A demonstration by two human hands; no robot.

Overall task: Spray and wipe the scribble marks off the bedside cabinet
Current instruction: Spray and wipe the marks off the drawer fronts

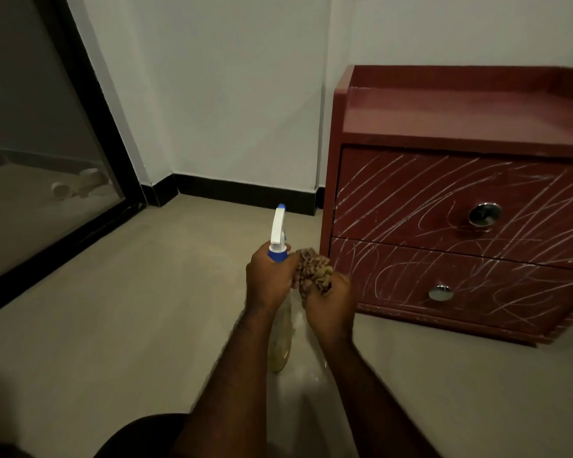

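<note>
The spray bottle (278,230) is held in the left hand (268,283), w/ the fingers curled round its neck just under the blue collar. The white nozzle sticks up above that hand & the clear body hangs down below it. It is prob. held this way so the trigger can be reached fast.

The cloth (313,269) is bunched up in the right hand (332,302), w/ the fingers curled round it. It is prob. balled up so a thick soft pad is made for rubbing. The cloth is pressed against the left hand. It can't be told if that hand's fingers grip it too.

The bedside cabinet (460,127) is set on the floor (113,325), to the right of the right hand & a bit past it. It is near but not touched. White scribble marks (411,200) are spread over both drawer fronts. The bottom drawer is about level w/ the right hand & the top drawer is higher up. No part looks wiped, so the job is judged to be at the very start.

The nozzle is not aimed at the drawers. It prob. has to be turned to the right before any spray is used. Extra care may be needed round the top knob (484,213) & the bottom knob (440,292), where the cloth could be caught.
</note>
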